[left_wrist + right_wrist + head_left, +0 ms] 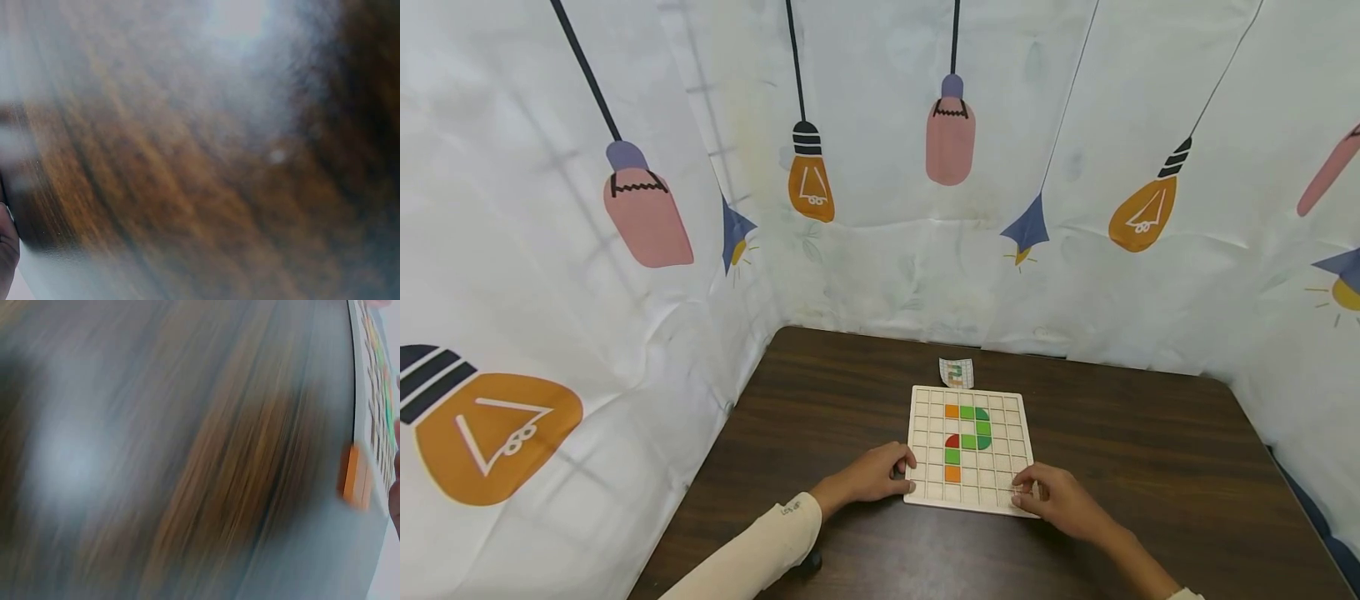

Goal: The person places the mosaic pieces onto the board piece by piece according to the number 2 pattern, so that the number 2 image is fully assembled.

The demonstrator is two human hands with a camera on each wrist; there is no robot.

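A pale square grid board (931, 462) lies on the table. Orange, green and red tiles on it, some with rounded corners, form a bent figure like a 2. My left hand (874, 472) holds the board's left edge, its thumb and index finger at the rim. At the near right corner, my right hand (1058, 498) holds the board with bent fingers. The right wrist view catches the board (369, 375) edge-on, with a blurred orange block (357, 478) against its near edge; the head view does not show this block. In the left wrist view only fingers (6, 250) appear.
A small paper card (956, 372) with a printed tile pattern lies just beyond the board. The dark wooden table (835, 400) is bordered by a white curtain (880, 275) printed with lamps. A small black object (812, 561) is partly behind the left sleeve.
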